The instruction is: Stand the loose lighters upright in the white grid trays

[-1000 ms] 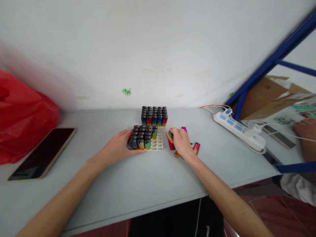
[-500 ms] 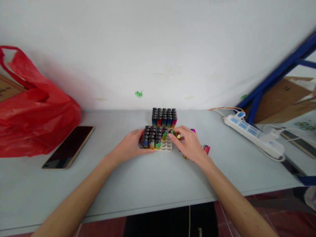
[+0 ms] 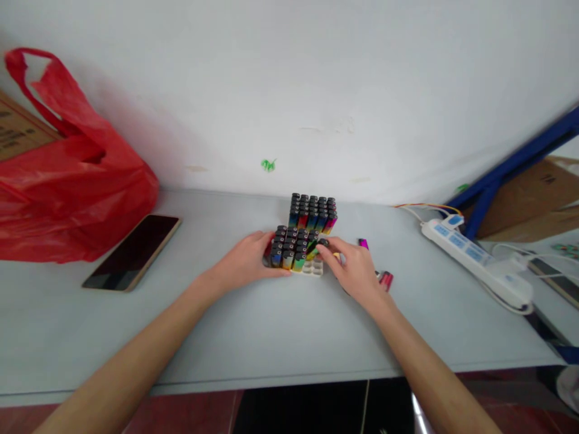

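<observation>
A white tray [image 3: 313, 269] with round slots holds several upright black-topped lighters [image 3: 288, 246]; slots at its front right hold none. My left hand [image 3: 248, 259] grips the tray's left side, thumb along the front. In my right hand [image 3: 350, 265], thumb and fingers pinch a yellow-green lighter [image 3: 315, 250], tilted over the tray's right part. Right behind stands a second block of upright lighters [image 3: 313, 211]. Loose lighters lie near my right hand, among them a red one [image 3: 386, 281] and a purple one [image 3: 363, 243]; my hand partly hides others.
On the left are a phone [image 3: 132, 253], a red plastic bag [image 3: 85, 181] and a cardboard box [image 3: 22, 128]. A white power strip [image 3: 474, 262] with cables lies on the right, near a blue metal frame [image 3: 486, 208]. The wall borders the grey table [image 3: 271, 337] behind.
The view has shifted, moving most things slightly right. My right hand has brought its lighter over the tray's right part, lower and beside the standing lighters. My left hand still holds the tray.
</observation>
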